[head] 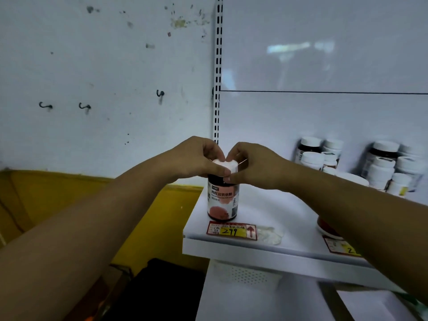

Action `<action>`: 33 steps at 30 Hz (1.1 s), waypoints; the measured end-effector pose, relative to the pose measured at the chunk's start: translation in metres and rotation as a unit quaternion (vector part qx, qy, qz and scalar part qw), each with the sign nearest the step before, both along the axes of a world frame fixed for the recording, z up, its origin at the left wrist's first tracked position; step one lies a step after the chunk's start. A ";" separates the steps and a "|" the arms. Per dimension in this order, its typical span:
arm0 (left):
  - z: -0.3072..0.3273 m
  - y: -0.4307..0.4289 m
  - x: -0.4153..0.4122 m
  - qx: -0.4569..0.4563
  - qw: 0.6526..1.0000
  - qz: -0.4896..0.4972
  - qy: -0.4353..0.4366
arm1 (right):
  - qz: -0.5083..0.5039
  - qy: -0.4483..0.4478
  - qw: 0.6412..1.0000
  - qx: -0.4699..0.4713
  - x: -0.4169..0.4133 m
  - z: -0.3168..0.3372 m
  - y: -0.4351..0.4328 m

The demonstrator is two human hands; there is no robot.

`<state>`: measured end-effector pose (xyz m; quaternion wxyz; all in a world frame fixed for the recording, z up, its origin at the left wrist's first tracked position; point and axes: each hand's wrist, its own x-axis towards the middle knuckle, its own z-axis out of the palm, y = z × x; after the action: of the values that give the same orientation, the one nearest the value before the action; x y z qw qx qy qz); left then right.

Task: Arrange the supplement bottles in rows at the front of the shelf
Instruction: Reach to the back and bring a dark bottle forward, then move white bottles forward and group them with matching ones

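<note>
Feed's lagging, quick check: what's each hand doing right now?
Left hand: curled round the white cap of the red-label bottle, holding it.
Right hand: pinching the same cap from the other side.

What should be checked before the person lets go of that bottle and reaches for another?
1. Pink-labelled bottle stands upright on the shelf: ok.
2. It sits behind the 299 price tag, near the front edge: ok.
3. Left hand and right hand both hold its cap: ok.
4. Label faces outward: ok.
5. Back bottles brought forward: not ok.
6. Bottle under the right forearm lined up: cannot tell, mostly hidden.
</note>
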<state>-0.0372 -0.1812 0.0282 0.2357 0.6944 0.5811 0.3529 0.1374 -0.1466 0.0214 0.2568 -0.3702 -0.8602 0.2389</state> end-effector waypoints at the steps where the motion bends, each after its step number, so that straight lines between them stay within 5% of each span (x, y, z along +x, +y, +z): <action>1: 0.002 0.002 0.000 -0.003 1.000 -0.007 0.010 | -0.004 -0.006 1.000 0.003 0.000 0.000 -0.001; 10: 0.042 0.008 0.002 -0.035 0.981 -0.047 0.185 | -0.009 -0.090 0.994 0.068 0.022 0.014 -0.008; 15: 0.081 0.024 0.047 0.046 0.996 -0.020 0.078 | -0.099 -0.063 0.984 0.135 0.087 0.072 0.012; 20: 0.086 0.047 0.131 0.041 0.982 -0.065 0.175 | -0.154 -0.141 0.966 0.153 0.163 0.076 0.052; 25: 0.081 0.084 0.184 -0.070 0.958 -0.086 0.266 | -0.146 -0.213 0.953 0.158 0.225 0.061 0.092; 33: 0.036 0.150 0.212 -0.037 0.947 -0.018 0.319 | -0.071 -0.268 0.950 0.141 0.244 0.034 0.154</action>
<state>0.1744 -0.0317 0.0640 0.0696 0.7718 0.6261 0.0866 0.3819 0.0078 0.0558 0.0823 -0.4410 -0.8937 -0.0116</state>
